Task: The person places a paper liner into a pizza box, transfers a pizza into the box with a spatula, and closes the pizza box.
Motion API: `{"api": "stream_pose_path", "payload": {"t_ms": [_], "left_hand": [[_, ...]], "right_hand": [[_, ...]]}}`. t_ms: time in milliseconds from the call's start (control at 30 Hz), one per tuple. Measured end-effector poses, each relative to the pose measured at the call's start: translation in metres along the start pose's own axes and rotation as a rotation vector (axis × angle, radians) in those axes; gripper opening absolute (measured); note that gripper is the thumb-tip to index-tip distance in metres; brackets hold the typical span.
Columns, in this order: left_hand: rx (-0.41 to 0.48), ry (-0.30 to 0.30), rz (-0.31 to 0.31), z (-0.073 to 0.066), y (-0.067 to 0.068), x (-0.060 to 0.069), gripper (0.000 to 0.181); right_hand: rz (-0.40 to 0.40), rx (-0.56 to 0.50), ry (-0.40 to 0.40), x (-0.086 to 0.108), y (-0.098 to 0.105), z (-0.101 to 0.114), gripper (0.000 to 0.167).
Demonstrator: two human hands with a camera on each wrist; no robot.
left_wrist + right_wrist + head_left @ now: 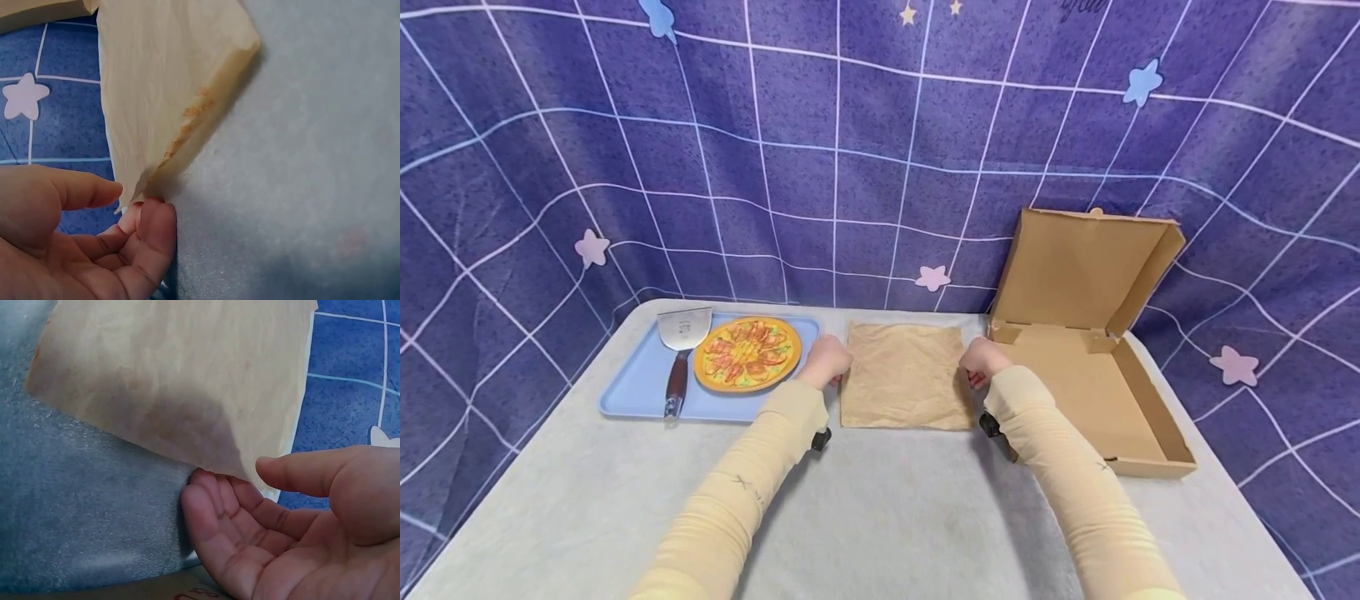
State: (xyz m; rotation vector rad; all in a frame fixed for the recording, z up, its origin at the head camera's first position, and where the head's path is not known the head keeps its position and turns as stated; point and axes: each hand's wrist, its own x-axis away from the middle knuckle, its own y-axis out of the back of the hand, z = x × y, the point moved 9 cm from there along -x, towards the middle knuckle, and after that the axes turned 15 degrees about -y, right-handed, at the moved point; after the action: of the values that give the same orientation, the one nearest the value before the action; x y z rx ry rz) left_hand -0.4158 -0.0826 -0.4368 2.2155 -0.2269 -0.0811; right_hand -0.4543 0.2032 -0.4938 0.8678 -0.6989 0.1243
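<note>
A crinkled brown paper sheet (906, 375) lies on the table between my two hands. At its left side my left hand (827, 360) holds the corner between thumb and curled fingers. The left wrist view shows this edge of the paper (169, 81) bent up a little, with orange-brown stains along the fold. At the sheet's right side my right hand (985, 358) pinches the other corner. In the right wrist view its thumb lies over the paper (169, 381) and its curled fingers are underneath.
On the left, a blue tray (632, 392) bears a pizza (747, 354) and a spatula (677, 375) with a dark handle. An open cardboard pizza box (1075, 383) stands on the right, its lid upright. A purple grid-patterned curtain (872, 150) hangs behind the grey table (895, 517).
</note>
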Motion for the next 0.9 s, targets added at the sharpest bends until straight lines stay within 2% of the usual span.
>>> {"api": "stream_pose_path", "payload": {"t_ms": [67, 133, 233, 300, 367, 433, 467, 533, 600, 667, 733, 800, 900], "left_hand": [[-0.002, 0.004, 0.003, 0.000, 0.000, 0.000, 0.021], [-0.004, 0.008, 0.005, 0.001, -0.001, -0.001, 0.021], [-0.004, 0.015, 0.012, 0.002, -0.003, -0.002, 0.022], [-0.007, 0.020, 0.018, 0.003, -0.004, -0.002, 0.023], [-0.022, 0.020, 0.023, 0.004, -0.005, -0.003, 0.023], [-0.044, 0.014, 0.027, 0.004, -0.005, -0.004, 0.022], [-0.056, 0.011, 0.027, 0.004, -0.005, -0.004, 0.022], [-0.076, 0.005, 0.030, 0.004, -0.005, -0.005, 0.021], [-0.085, 0.002, 0.035, 0.005, -0.005, -0.006, 0.021], [-0.083, 0.003, 0.038, 0.005, -0.005, -0.006, 0.020], [-0.081, 0.008, 0.043, 0.006, -0.005, -0.007, 0.018], [-0.079, 0.012, 0.046, 0.006, -0.005, -0.007, 0.017], [-0.076, 0.017, 0.048, 0.007, -0.005, -0.008, 0.017]], "right_hand": [[0.026, -0.009, 0.020, -0.037, -0.005, -0.008, 0.014], [0.019, 0.006, 0.031, -0.064, -0.007, -0.014, 0.015], [-0.032, 0.065, 0.034, -0.087, -0.008, -0.018, 0.017], [-0.089, 0.113, 0.053, -0.091, -0.006, -0.016, 0.017], [-0.134, 0.192, 0.065, -0.078, -0.005, -0.009, 0.022], [-0.190, 0.263, 0.076, -0.050, -0.002, 0.001, 0.035], [-0.212, 0.297, 0.071, -0.030, 0.001, 0.006, 0.040], [-0.248, 0.361, 0.063, 0.011, 0.004, 0.016, 0.041], [-0.277, 0.369, 0.087, 0.044, 0.008, 0.023, 0.042], [-0.287, 0.358, 0.115, 0.071, 0.010, 0.028, 0.033], [-0.289, 0.333, 0.132, 0.085, 0.010, 0.030, 0.032], [-0.286, 0.306, 0.128, 0.089, 0.010, 0.030, 0.029], [-0.284, 0.283, 0.100, 0.082, 0.009, 0.027, 0.024]]}}
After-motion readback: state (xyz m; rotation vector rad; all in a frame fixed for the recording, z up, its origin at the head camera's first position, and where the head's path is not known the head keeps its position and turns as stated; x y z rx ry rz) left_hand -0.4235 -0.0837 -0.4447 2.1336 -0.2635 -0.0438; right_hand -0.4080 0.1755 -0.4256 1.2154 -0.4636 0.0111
